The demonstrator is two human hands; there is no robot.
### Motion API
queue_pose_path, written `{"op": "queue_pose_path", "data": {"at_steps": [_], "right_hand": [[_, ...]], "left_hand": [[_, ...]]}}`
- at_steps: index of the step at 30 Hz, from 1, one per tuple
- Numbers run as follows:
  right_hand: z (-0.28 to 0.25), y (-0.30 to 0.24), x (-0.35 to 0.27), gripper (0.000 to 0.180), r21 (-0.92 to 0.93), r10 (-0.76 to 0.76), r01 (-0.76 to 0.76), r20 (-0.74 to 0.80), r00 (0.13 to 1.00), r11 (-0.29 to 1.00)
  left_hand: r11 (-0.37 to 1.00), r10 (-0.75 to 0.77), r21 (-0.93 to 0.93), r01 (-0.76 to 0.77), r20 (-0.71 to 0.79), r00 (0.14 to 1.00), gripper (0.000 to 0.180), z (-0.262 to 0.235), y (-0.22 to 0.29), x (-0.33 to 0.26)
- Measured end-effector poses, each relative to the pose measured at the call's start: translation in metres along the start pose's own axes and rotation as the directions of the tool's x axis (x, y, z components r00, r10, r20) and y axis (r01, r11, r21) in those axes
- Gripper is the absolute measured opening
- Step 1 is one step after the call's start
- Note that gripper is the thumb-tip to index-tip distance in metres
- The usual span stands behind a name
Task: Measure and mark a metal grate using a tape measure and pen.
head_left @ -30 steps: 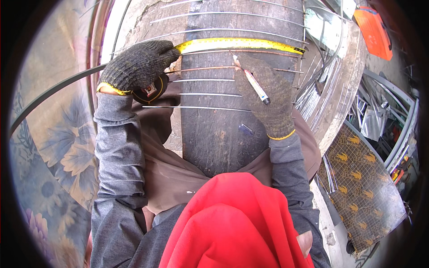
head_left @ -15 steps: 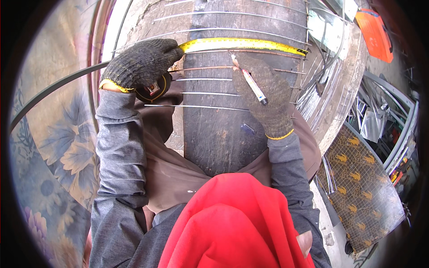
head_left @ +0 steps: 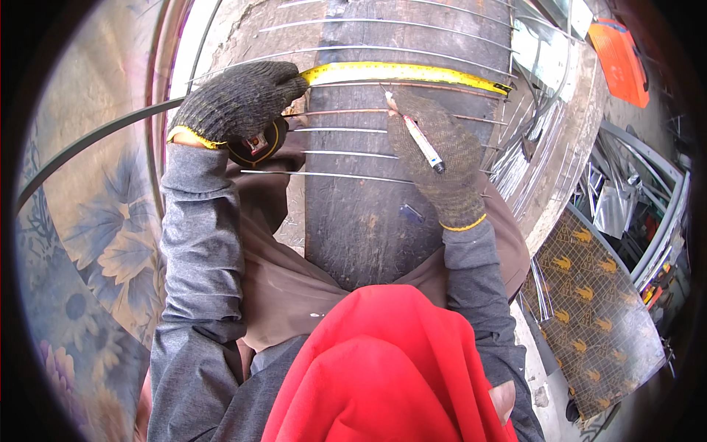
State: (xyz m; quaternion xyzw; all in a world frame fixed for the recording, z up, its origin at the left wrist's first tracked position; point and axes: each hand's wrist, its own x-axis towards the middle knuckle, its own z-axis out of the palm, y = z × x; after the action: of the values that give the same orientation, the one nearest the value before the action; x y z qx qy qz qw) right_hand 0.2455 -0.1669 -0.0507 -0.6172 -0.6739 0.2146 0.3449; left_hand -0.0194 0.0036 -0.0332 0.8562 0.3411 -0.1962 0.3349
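Note:
My gloved left hand (head_left: pixel 234 103) is closed around a tape measure (head_left: pixel 256 141), whose case shows below the palm. Its yellow blade (head_left: pixel 398 71) runs out to the right across several thin metal rods (head_left: pixel 353 154) laid side by side on a dark wooden board (head_left: pixel 361 228). The hooked end of the blade lies near the board's right edge. In my gloved right hand (head_left: pixel 442 155) a white paint marker (head_left: pixel 421 144) is gripped, its tip pointing up and left just under the blade, at a brownish rod (head_left: pixel 339 113). My fingertips there are partly hidden.
A small blue cap-like piece (head_left: pixel 411 214) lies on the board. Bundled thin rods (head_left: pixel 515 166) rest to the right, beside an orange case (head_left: pixel 618 62) and a patterned brown sheet (head_left: pixel 596 317). A grey curved bar (head_left: pixel 96 140) and floral cloth (head_left: pixel 103 243) are on the left.
Both hands, with the tape measure and the marker, appear shifted very slightly to the right along with the board and rods. The grips are the same.

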Motion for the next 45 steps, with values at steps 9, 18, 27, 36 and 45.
{"op": "queue_pose_path", "data": {"at_steps": [9,18,27,36,45], "right_hand": [[-0.003,-0.001,0.0,0.033,-0.005,-0.005,0.005,-0.005,1.0,1.0],[0.006,-0.011,0.002,0.031,0.002,0.034,-0.034,0.008,0.999,0.999],[0.007,-0.01,0.002,0.032,0.016,0.039,-0.039,0.016,0.999,0.999],[0.009,-0.011,0.003,0.032,0.014,0.017,-0.017,0.013,1.0,1.0],[0.004,-0.009,0.003,0.036,0.005,0.009,-0.009,0.038,0.999,1.0]], "left_hand": [[0.997,-0.073,-0.013,0.074,0.063,0.995,0.042,-0.006,0.008,0.003],[0.915,0.308,0.312,-0.255,-0.133,0.942,0.049,0.018,-0.02,-0.005],[0.866,0.379,0.403,-0.296,-0.145,0.914,0.04,0.026,-0.028,-0.004],[0.862,0.397,0.415,-0.292,-0.193,0.897,0.035,0.027,-0.03,-0.005],[0.982,0.144,0.149,-0.12,-0.162,0.976,0.037,0.026,-0.021,-0.003]]}}
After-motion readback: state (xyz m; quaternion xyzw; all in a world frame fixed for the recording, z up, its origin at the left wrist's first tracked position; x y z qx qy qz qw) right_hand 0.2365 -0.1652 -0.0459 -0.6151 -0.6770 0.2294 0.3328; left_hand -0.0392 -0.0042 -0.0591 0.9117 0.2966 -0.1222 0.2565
